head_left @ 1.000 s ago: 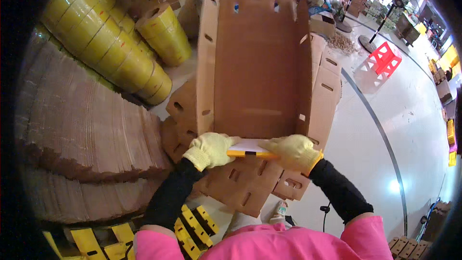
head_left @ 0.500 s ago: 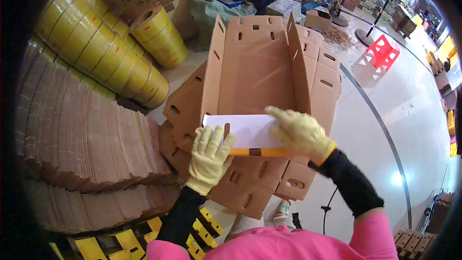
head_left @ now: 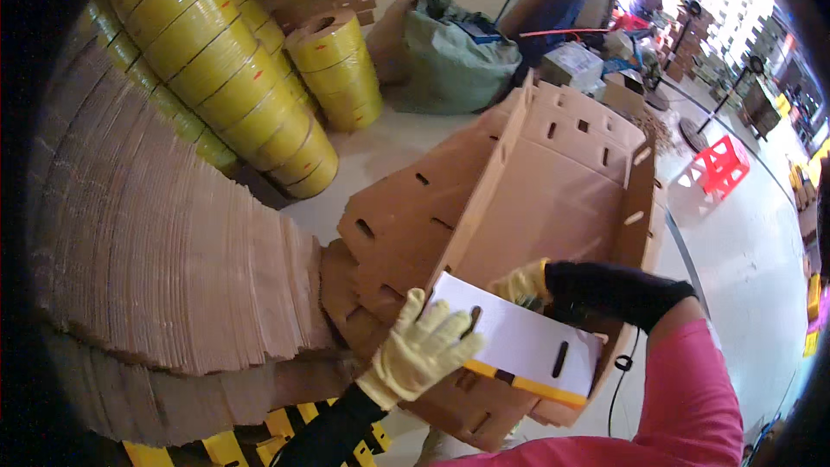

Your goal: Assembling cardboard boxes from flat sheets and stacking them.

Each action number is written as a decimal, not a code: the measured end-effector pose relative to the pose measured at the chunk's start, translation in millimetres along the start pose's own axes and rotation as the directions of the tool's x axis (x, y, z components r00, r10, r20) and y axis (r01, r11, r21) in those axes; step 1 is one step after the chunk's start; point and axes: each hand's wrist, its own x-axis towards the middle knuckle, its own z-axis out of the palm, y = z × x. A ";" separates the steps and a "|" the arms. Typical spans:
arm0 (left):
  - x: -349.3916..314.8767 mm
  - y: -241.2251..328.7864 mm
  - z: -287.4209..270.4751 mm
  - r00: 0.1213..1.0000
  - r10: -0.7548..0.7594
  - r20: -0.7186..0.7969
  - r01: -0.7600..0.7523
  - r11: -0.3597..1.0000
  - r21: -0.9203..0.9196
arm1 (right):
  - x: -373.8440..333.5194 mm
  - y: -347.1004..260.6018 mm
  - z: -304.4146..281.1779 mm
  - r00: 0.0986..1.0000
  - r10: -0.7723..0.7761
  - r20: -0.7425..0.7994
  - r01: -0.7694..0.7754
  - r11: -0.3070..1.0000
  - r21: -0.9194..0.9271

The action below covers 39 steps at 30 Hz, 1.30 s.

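Observation:
A brown cardboard box (head_left: 562, 199) with raised slotted sides stands open in front of me. Across its near end lies a white cardboard panel (head_left: 527, 337) with slots and a yellow lower edge. My left hand (head_left: 424, 350), in a pale yellow knit glove, rests with spread fingers on the panel's left end. Behind the panel, my gloved right hand (head_left: 521, 284) reaches down inside the box, the forearm crossing its right side. The panel partly hides that hand, so its grip does not show.
Flat slotted cardboard sheets (head_left: 406, 207) lie under the box. To the left are a big stack of cardboard (head_left: 173, 251) and yellow wrapped rolls (head_left: 225, 78). A green sack (head_left: 458, 60) stands beyond, and a red stool (head_left: 722, 164) at right. Yellow pieces (head_left: 225, 450) lie below.
My right hand has gone from the top of the white panel to behind it, inside the box. My left hand stays at the panel's left end. The box now appears farther right and slanted.

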 end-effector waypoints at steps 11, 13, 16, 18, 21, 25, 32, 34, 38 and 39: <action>12.8 12.8 -2.2 0.967 -0.143 0.210 0.140 0.990 0.029 | 70.2 2.8 -14.3 0.984 -0.178 -0.010 0.173 0.966 -0.194; 26.1 5.6 -4.7 0.973 -0.116 0.200 0.114 0.993 0.023 | 52.5 0.2 -27.8 0.955 -0.291 -0.055 0.248 0.888 -0.388; 42.5 2.4 0.5 0.920 -0.155 0.359 0.172 0.985 -0.014 | -31.9 -11.0 -36.0 0.820 -0.506 -0.267 0.071 0.553 -0.830; 41.7 4.2 -4.5 0.873 -0.238 0.425 0.253 0.967 0.021 | -98.5 -78.2 -0.9 0.765 -0.307 -0.567 -0.242 0.679 -0.693; 47.0 19.2 5.6 0.892 -0.277 0.357 0.262 0.961 0.091 | -128.5 -56.7 68.0 0.713 -0.250 -0.655 -0.326 0.708 -0.626; 58.0 43.0 2.7 0.719 -0.303 0.626 0.277 0.950 0.141 | -132.3 -34.4 134.0 0.619 -0.185 -0.763 -0.431 0.733 -0.527; 27.1 69.5 15.3 0.631 -0.188 0.752 0.362 0.929 -0.072 | -92.6 25.6 205.4 0.431 -0.399 -0.809 -0.542 0.602 -0.586; 9.0 58.3 32.6 0.606 -0.202 0.769 0.400 0.913 -0.075 | -92.5 29.9 198.0 0.462 -0.409 -0.787 -0.487 0.625 -0.610; 84.2 40.2 -13.0 0.371 -0.158 0.915 0.394 0.919 -0.001 | -132.7 -17.5 157.2 0.640 -0.167 -0.750 -0.476 0.679 -0.558; 95.3 41.1 -18.1 0.335 -0.170 0.927 0.274 0.959 0.076 | -141.2 -29.1 155.7 0.651 -0.069 -0.756 -0.566 0.619 -0.544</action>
